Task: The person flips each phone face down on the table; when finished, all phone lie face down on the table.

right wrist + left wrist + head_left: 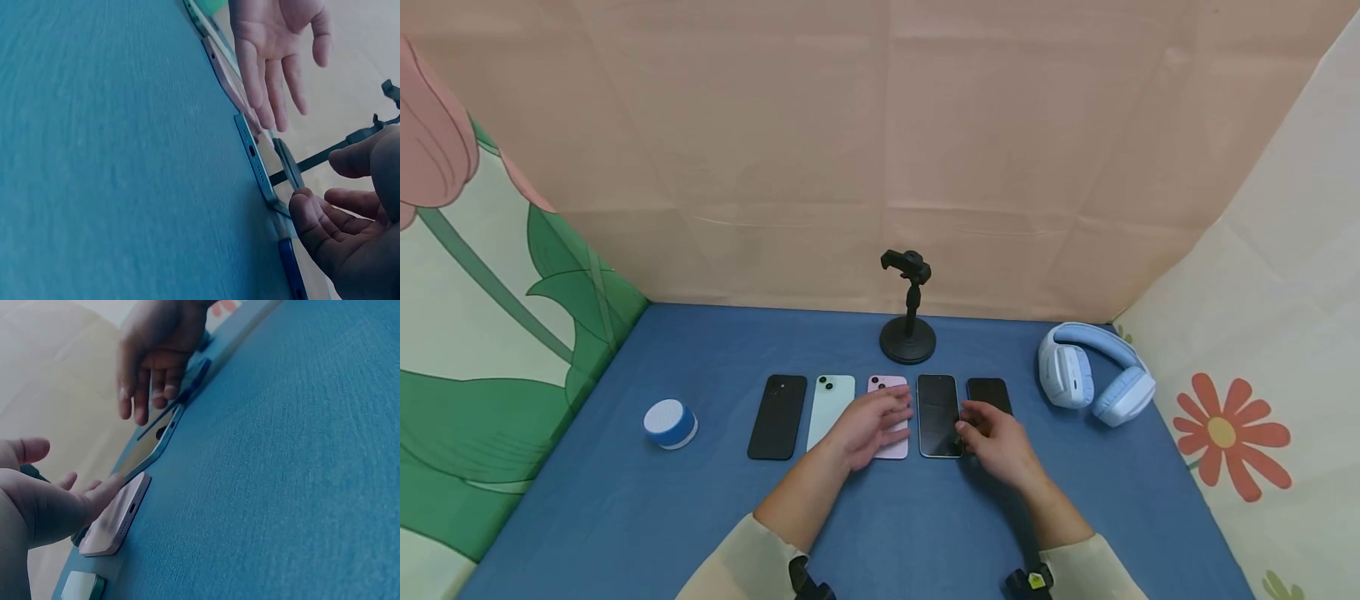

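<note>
Several phones lie in a row. My left hand, fingers spread and fairly straight, is over a pink phone and partly hides it. Whether it touches that phone is unclear. At the right edge of a phone with a dark glossy screen is my right hand, its fingers loosely bent; contact with that edge cannot be made out. Behind this hand lies a smaller black phone, partly covered. Left of the pink one are a mint phone and a black phone.
A black phone stand with a round base is behind the row. Light blue headphones lie at the right. On the left sits a small round blue-and-white object. Hanging cloths border the blue tabletop at the back and sides.
</note>
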`<action>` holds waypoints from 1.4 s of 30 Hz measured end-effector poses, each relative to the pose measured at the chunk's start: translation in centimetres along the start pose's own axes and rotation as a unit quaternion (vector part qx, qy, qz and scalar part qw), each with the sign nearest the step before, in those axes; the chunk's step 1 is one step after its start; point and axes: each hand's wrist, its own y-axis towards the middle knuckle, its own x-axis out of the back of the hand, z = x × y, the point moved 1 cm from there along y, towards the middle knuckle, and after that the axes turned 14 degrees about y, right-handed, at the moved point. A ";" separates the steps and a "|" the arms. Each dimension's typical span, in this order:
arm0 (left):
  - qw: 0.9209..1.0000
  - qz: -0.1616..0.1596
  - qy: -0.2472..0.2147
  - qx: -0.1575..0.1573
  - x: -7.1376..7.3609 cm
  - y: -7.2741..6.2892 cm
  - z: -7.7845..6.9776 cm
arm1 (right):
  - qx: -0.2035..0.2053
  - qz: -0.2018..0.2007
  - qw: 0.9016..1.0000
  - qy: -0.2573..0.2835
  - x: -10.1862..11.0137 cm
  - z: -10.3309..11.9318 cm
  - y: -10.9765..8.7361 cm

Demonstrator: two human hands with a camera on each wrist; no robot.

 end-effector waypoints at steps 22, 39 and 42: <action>0.971 -0.119 0.203 -0.036 2.0 -1.4 -0.2 | 0.002 0.047 0.999 0.025 -3.7 1.9 0.4; 0.969 -0.138 0.206 -0.024 3.5 -2.4 -0.2 | -0.009 0.091 0.996 0.017 -5.7 2.5 0.9; 0.973 -0.131 0.190 -0.018 3.6 -2.5 -0.2 | -0.010 0.100 0.995 0.015 -5.9 2.6 1.0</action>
